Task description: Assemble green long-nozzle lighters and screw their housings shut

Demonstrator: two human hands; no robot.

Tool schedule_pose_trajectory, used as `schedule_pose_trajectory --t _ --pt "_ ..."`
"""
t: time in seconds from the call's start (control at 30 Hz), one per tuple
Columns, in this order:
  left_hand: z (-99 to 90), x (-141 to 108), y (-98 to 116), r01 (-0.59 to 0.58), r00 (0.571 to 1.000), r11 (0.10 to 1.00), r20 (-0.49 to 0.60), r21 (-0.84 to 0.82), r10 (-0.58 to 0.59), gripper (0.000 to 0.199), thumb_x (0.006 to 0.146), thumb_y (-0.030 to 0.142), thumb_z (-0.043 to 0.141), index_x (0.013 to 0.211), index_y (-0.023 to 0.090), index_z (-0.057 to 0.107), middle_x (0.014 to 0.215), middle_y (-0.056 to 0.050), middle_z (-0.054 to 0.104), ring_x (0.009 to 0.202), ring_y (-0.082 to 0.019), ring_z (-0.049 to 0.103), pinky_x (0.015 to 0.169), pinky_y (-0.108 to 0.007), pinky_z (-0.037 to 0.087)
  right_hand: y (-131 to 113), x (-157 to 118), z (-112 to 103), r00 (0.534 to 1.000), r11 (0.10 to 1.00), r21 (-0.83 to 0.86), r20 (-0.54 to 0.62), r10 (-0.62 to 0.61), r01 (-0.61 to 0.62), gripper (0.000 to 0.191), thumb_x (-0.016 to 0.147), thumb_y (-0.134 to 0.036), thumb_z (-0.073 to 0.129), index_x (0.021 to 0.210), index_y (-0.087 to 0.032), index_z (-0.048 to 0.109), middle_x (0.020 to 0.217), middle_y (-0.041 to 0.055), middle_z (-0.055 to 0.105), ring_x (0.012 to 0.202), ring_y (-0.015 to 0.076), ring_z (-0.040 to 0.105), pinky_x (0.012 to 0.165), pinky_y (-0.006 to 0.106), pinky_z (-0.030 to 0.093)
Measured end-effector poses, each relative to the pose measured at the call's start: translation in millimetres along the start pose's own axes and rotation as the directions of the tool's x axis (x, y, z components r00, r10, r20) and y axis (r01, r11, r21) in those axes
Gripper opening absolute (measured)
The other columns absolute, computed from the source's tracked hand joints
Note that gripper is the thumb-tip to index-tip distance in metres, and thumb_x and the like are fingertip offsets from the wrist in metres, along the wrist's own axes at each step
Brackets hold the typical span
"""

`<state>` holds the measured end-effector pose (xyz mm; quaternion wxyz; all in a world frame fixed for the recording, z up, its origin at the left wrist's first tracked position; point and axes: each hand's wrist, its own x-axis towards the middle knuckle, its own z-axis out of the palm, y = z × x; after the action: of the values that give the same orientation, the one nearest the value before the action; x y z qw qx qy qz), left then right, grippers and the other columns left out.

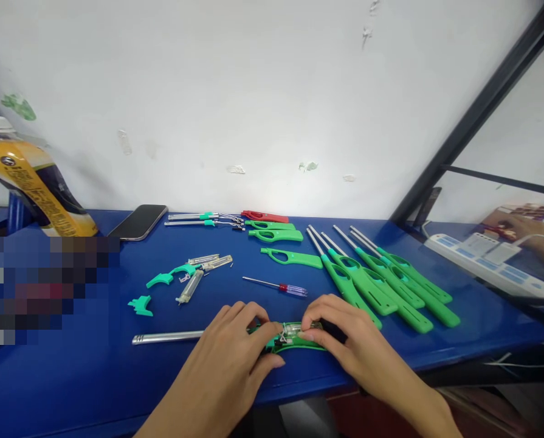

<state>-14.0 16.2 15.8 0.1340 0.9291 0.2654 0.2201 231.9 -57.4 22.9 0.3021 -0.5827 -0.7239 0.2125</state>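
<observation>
Near the table's front edge lies an opened green lighter, its inner parts showing and its metal tube pointing left. My left hand grips the lighter's trigger end between thumb and fingers. With thumb and forefinger my right hand pinches a clear fuel tank lying in the green shell. Beyond the hands is a screwdriver with a red and purple handle. Part of the lighter is hidden under my fingers.
Several green lighters lie at right. Green half shells, a red shell and metal tubes are at the back. Clear tanks, teal triggers, a phone and a bottle are at left; a power strip is far right.
</observation>
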Motion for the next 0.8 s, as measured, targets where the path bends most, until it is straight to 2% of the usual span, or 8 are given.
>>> schedule_pose_trajectory --t 0.13,0.3,0.4,0.6,0.8 --pt "-5.4 -4.4 -6.0 0.011 0.998 0.998 -0.057 -0.057 -0.014 0.049 0.091 0.009 0.087 0.134 0.029 0.075 0.12 -0.005 0.075 0.102 -0.03 0.076 0.093 -0.05 0.061 -2.9 -3.2 -4.2 1.0 1.0 0.018 -0.001 0.004 -0.004 0.016 0.116 -0.033 0.061 0.104 -0.03 0.07 0.113 -0.0023 0.071 0.107 0.0171 0.068 0.096 0.029 0.048" --pt "-15.5 -14.3 -24.2 0.054 0.991 0.995 -0.116 -0.08 -0.063 0.027 0.105 0.017 0.067 0.125 0.03 0.079 0.118 -0.002 0.077 0.104 -0.027 0.076 0.096 -0.043 0.058 -3.7 -5.1 -7.9 0.997 0.999 -0.027 -0.07 -0.032 0.03 0.016 0.117 -0.033 0.059 0.105 -0.03 0.07 0.115 -0.0006 0.072 0.109 0.0182 0.068 0.097 0.031 0.05" --pt "-17.3 -17.6 -35.8 0.081 0.984 0.993 -0.149 -0.081 -0.092 0.028 0.109 0.022 0.057 0.12 0.032 0.081 0.113 -0.001 0.078 0.102 -0.025 0.076 0.098 -0.043 0.056 -1.4 -4.5 -6.5 0.996 0.998 -0.048 -0.081 -0.046 0.042 0.012 0.115 -0.033 0.063 0.108 -0.032 0.072 0.115 -0.0013 0.072 0.109 0.0184 0.069 0.097 0.032 0.05" --pt "-25.0 -13.7 -37.6 0.14 0.99 0.989 0.001 -0.053 -0.14 0.033 0.107 0.02 0.051 0.104 0.028 0.083 0.106 -0.003 0.08 0.097 -0.026 0.076 0.088 -0.042 0.057 1.8 -3.2 -1.5 0.996 0.997 -0.041 -0.061 -0.067 0.064 0.01 0.114 -0.034 0.066 0.109 -0.032 0.075 0.114 -0.0008 0.074 0.107 0.0191 0.07 0.096 0.032 0.052" --pt "-28.2 -12.5 -32.3 0.175 0.984 0.983 0.045 -0.05 -0.173 0.037 0.109 0.022 0.048 0.103 0.028 0.083 0.106 -0.003 0.08 0.097 -0.027 0.077 0.088 -0.042 0.058 1.5 -0.8 -0.4 0.994 0.996 -0.032 -0.06 -0.087 0.085 0.006 0.112 -0.032 0.07 0.109 -0.033 0.075 0.108 -0.0037 0.077 0.101 0.0175 0.071 0.094 0.03 0.052"
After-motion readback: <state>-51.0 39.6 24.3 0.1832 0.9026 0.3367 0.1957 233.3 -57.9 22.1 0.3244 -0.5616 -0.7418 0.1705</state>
